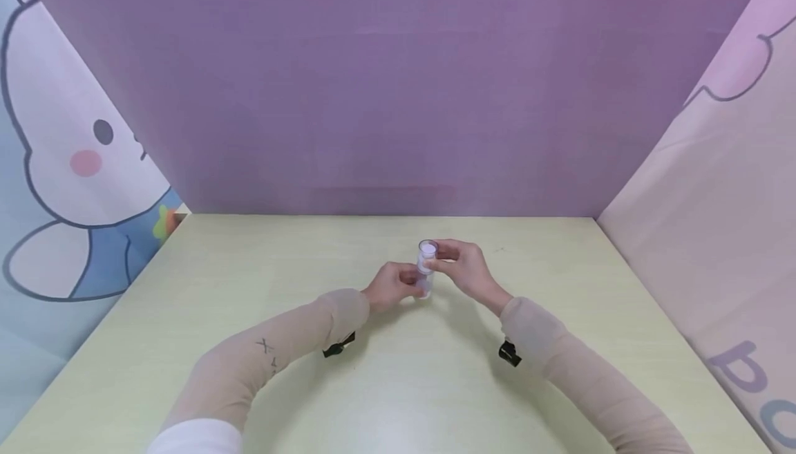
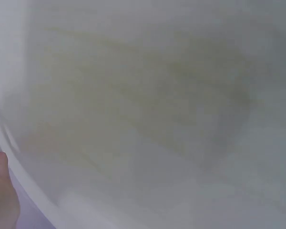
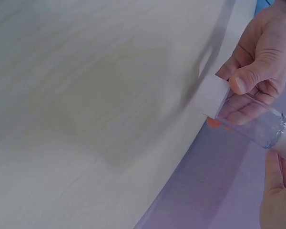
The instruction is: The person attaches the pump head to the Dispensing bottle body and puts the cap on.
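Note:
A clear cylindrical bottle (image 1: pixel 426 258) with white parts stands upright between both hands above the table's middle. Around its lower section, the left hand (image 1: pixel 392 285) curls its fingers and thumb. The right hand (image 1: pixel 469 269) pinches the upper section, whose clear rim surrounds a white inside. From the right wrist, the left hand (image 3: pixel 264 67) grips the see-through body beside a white end piece (image 3: pixel 212 97), and the right hand (image 3: pixel 281 195) touches the other end. Only a bit of the left hand (image 2: pixel 4 200) enters the left wrist view; the bottle is out of sight there.
A pale wood-grain table (image 1: pixel 385 371) spreads under the arms. Behind it rises a purple wall panel (image 1: pixel 398 95). Cartoon-printed panels (image 1: pixel 87 122) flank the left and right sides. Black wrist straps (image 1: pixel 338 345) show beneath the sleeves.

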Available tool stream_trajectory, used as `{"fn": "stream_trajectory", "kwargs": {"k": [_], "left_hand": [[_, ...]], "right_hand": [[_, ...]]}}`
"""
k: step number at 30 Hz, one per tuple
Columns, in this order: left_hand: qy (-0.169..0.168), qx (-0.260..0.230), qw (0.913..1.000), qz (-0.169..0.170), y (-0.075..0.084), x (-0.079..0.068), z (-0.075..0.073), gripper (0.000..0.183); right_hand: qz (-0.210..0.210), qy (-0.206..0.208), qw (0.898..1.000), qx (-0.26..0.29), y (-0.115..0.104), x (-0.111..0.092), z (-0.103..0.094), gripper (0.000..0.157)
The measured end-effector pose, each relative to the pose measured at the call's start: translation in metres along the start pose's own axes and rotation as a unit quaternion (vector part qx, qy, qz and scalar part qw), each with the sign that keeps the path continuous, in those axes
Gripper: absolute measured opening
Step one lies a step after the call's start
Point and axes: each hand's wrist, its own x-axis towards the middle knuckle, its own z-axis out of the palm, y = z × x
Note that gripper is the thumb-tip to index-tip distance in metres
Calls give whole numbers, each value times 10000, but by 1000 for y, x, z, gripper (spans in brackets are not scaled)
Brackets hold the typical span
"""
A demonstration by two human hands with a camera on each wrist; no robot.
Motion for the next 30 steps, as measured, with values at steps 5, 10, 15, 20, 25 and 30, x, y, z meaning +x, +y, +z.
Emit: {"fn": "stream_trajectory", "kwargs": {"k": [5, 10, 15, 20, 25, 30], "left_hand": [[109, 234, 9994, -209, -9, 13, -1, 35], [127, 295, 9987, -396, -10, 13, -1, 40], [148, 378, 9980, -492, -10, 10, 0, 41], [206, 372, 9980, -459, -9, 9, 0, 40], [209, 389, 9979, -474, -10, 9, 0, 40], [236, 387, 9973, -584, -12, 7, 0, 39]], "right_hand": [[-15, 20, 10000, 68, 22, 15, 0, 41], [117, 0, 9999, 124, 33, 20, 0, 42], [239, -54, 9996, 125, 34, 20, 2, 42], [203, -75, 9997, 93, 35, 20, 4, 42], [241, -107, 9996, 95, 35, 20, 5, 42], [303, -176, 9993, 146, 36, 19, 8, 43]]}}
